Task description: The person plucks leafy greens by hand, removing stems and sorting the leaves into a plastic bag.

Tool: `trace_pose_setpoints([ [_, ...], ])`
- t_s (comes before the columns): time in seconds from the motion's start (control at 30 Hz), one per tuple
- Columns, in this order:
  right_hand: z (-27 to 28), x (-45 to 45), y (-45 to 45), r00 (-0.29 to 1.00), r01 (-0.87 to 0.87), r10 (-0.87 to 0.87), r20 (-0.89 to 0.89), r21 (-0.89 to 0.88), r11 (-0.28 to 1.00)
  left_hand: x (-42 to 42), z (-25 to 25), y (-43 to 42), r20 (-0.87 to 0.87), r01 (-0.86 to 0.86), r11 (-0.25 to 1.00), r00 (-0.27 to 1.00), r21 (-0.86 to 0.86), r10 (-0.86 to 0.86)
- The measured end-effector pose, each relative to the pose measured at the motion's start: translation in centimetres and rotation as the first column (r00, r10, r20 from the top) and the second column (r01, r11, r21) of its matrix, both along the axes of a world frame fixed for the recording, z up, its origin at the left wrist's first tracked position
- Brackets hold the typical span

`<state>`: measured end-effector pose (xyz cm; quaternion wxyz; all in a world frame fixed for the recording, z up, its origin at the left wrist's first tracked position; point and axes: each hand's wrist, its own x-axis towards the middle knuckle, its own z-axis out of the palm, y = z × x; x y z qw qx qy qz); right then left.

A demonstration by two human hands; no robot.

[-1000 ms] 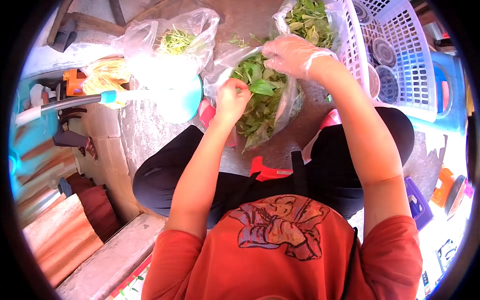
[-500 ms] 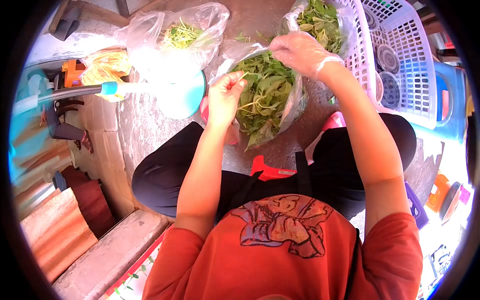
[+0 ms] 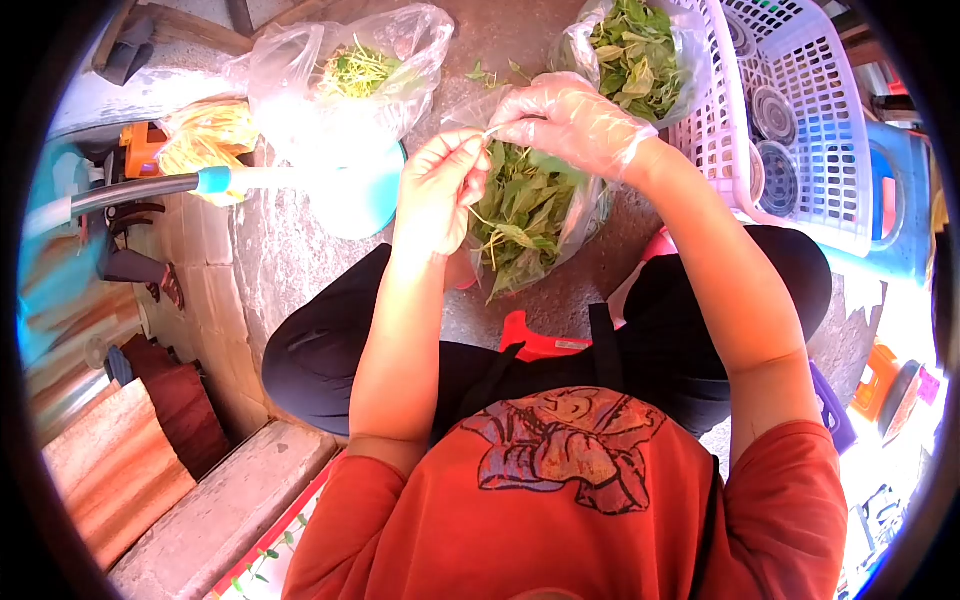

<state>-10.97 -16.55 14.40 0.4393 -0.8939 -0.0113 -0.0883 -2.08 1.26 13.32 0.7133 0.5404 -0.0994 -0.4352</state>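
Note:
My bare left hand [image 3: 437, 190] is closed in a pinch on a thin pale plant stem [image 3: 494, 130]. My right hand [image 3: 585, 125], in a clear plastic glove, is pinched at the other end of that stem, its fingertips close to the left ones. Below both hands stands an open plastic bag of green leaves [image 3: 530, 210], partly covered by the right hand. Farther off on the right is a second bag of leaves [image 3: 640, 65]. Cut pale-green stems [image 3: 360, 70] lie in a clear plastic bag [image 3: 420, 40] at the upper left.
A white perforated basket [image 3: 810, 120] with round lids inside stands at the right, over a blue plastic stool [image 3: 900, 190]. At left, a pole with a blue joint [image 3: 213, 180] leads to a round turquoise base [image 3: 375, 195]. A yellow bag [image 3: 210, 135] lies beyond it.
My right hand has moved left and slightly down, from above the leaves to the stem in my left hand. The left hand has risen a little.

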Motion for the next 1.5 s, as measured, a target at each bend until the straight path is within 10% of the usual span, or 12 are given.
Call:
trace_pose_setpoints([
  [0.2, -2.0, 0.7, 1.3, 0.980, 0.201, -0.181, 0.087, -0.348, 0.916, -0.4, 0.0, -0.5, 0.039, 0.027, 0.997, 0.999, 0.070, -0.030],
  [0.4, -3.2, 1.3, 3.5, 0.908, 0.414, -0.418, -0.023, 0.205, 0.887, -0.2, 0.1, -0.8, -0.021, 0.000, 0.998, 1.000, 0.069, 0.002],
  [0.6, -4.7, 1.9, 4.1, 0.875, 0.482, -0.476, -0.088, 0.243, 0.842, -0.4, -1.0, -1.2, -0.167, -0.040, 0.999, 0.985, 0.029, 0.044],
  [0.73, -2.9, 1.8, 3.2, 0.836, 0.488, -0.535, -0.123, -0.280, 0.826, -0.5, -1.0, -1.2, -0.227, -0.075, 0.997, 0.970, 0.032, 0.080],
  [0.8, -5.0, 2.5, 0.2, 0.825, 0.256, -0.548, -0.139, -0.772, 0.582, -0.5, -0.9, -0.8, -0.262, -0.095, 0.995, 0.960, 0.006, 0.093],
  [0.83, -4.8, 2.2, -0.7, 0.760, 0.595, -0.609, -0.227, -0.134, 0.792, -0.3, -0.8, -0.4, -0.276, -0.109, 0.994, 0.956, -0.004, 0.104],
  [0.87, -4.1, 2.1, -1.7, 0.855, 0.403, -0.332, -0.399, 0.107, 0.909, 0.0, -1.0, -0.1, -0.293, -0.153, 0.988, 0.946, -0.018, 0.141],
  [1.03, 0.9, 1.4, 4.5, 0.774, 0.048, 0.218, -0.595, 0.398, 0.916, 1.1, -1.4, -0.4, -0.261, -0.318, 0.948, 0.917, -0.025, 0.301],
  [1.07, -2.8, 1.2, 5.7, 0.873, -0.047, 0.296, -0.389, 0.536, 0.843, 1.2, -1.3, -0.4, -0.248, -0.335, 0.942, 0.915, -0.026, 0.319],
  [1.23, -3.8, 1.6, 4.4, 0.958, -0.021, 0.133, -0.254, 0.402, 0.916, 2.1, -1.2, 0.2, -0.334, -0.456, 0.888, 0.848, -0.065, 0.411],
  [1.33, -5.4, 1.9, 2.8, 0.916, 0.366, -0.260, -0.307, 0.370, 0.854, 1.8, -0.7, 1.2, -0.136, -0.254, 0.966, 0.959, -0.043, 0.246],
  [1.5, -6.9, 2.5, 1.2, 0.902, 0.378, -0.249, -0.352, 0.365, 0.851, -0.8, -5.4, 4.1, 0.402, -0.018, 0.770, 0.861, 0.638, -0.312],
])
